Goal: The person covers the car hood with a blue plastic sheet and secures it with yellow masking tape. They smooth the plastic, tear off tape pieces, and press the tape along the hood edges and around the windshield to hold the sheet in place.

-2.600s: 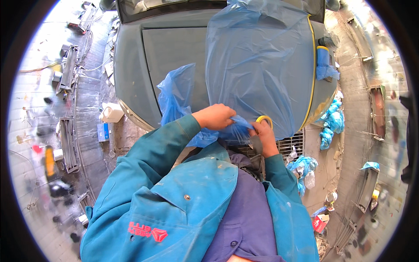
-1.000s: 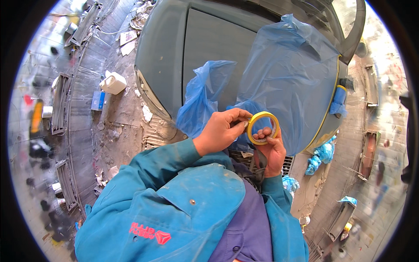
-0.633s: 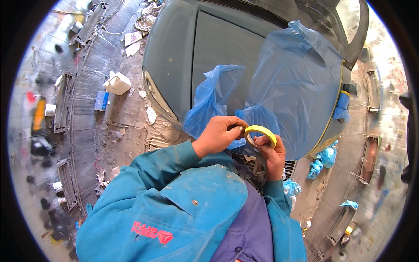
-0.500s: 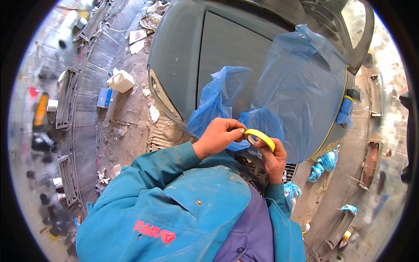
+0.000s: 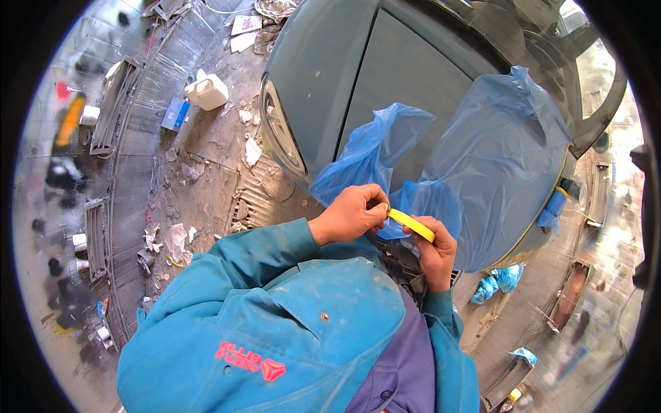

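Observation:
A roll of yellow masking tape [image 5: 413, 226] is between my hands, in front of my chest, seen nearly edge-on. My right hand [image 5: 436, 253] is closed around the near right side of the roll. Thumb and fingers of my left hand [image 5: 352, 215] pinch at the roll's far left edge; whether a loose tape end is between them is too small to tell. Just beyond my hands, crumpled blue plastic film [image 5: 372, 148] hangs over the front of a grey-green car [image 5: 310, 76]. A wider sheet of blue film [image 5: 506, 144] covers the car's right part, edged with yellow tape.
At the left, a white jug [image 5: 208, 92] and a blue box [image 5: 175, 114] stand on a dusty floor with paper scraps. Bunched blue plastic [image 5: 497, 282] lies on the floor at the right. A metal floor grate runs by the car's front.
The tape roll has tipped from showing its open ring to nearly edge-on. My hands stay close together on it. The car and floor have shifted and turned in view.

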